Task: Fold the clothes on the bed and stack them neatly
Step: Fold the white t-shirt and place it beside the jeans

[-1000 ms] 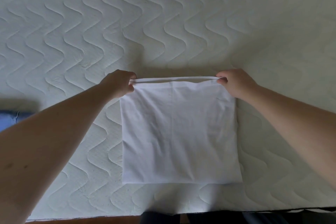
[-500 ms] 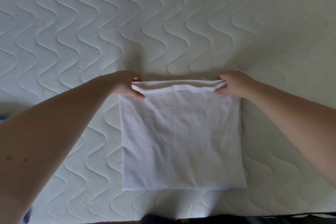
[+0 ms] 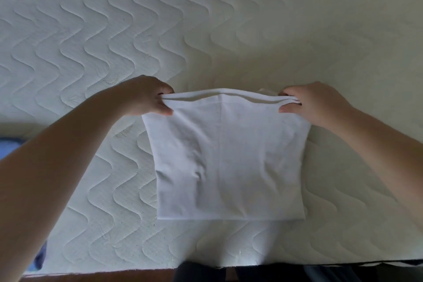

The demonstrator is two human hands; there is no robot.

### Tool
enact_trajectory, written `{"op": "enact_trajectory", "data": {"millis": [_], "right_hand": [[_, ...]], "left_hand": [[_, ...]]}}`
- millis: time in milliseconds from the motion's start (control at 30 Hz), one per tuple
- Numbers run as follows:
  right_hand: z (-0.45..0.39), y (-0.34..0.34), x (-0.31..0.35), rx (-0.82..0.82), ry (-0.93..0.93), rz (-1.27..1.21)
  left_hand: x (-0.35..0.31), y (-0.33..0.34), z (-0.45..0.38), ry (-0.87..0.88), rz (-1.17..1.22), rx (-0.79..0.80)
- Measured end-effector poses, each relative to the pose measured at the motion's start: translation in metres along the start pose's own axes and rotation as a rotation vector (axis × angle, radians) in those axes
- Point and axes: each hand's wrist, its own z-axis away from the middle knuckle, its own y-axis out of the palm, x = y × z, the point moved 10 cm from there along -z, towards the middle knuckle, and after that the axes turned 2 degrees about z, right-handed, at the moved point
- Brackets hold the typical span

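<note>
White shirt [image 3: 229, 162] lies folded on bed [image 3: 91, 41], near front edge. Left hand [image 3: 146, 96] pinches far left corner, right hand [image 3: 313, 103] pinches far right corner. Each grip pressed tight on cloth. Far edge lifted off bed, near edge flat. Likely held up so top half can come down for next fold. Blue cloth [image 3: 9, 146] peeks out at left. No boxes or baskets seen.

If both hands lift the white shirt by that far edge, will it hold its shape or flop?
Likely floppy: the white shirt sags between the left hand and right hand and wrinkles below them. Probably light, since finger pinches alone raise its far edge. The layers may slip apart; they already gape at that edge.
</note>
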Motion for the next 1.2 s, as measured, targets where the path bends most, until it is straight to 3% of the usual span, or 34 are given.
{"op": "enact_trajectory", "data": {"millis": [300,500,700,900,1067,1133,1200], "right_hand": [[0.043,-0.18,0.065,-0.429,-0.144,0.047],[0.073,-0.223,0.088,-0.639,-0.211,0.242],[0.092,-0.107,0.065,-0.635,-0.152,0.1],[0.137,0.071,0.045,-0.442,-0.1,0.095],[0.172,0.166,0.03,-0.18,0.093,0.136],[0.18,0.179,0.03,-0.146,0.189,0.134],[0.186,0.174,0.032,-0.24,0.298,-0.011]], "left_hand": [[-0.069,-0.171,0.111,0.06,-0.162,-0.378],[-0.061,-0.203,0.163,0.074,-0.219,-0.667],[-0.038,-0.087,0.15,0.215,-0.322,-0.844],[-0.027,0.118,0.136,0.277,-0.187,-0.697],[-0.01,0.234,0.142,0.044,-0.102,-0.417],[-0.011,0.243,0.147,-0.04,-0.036,-0.413],[-0.014,0.24,0.152,-0.133,0.121,-0.471]]}}
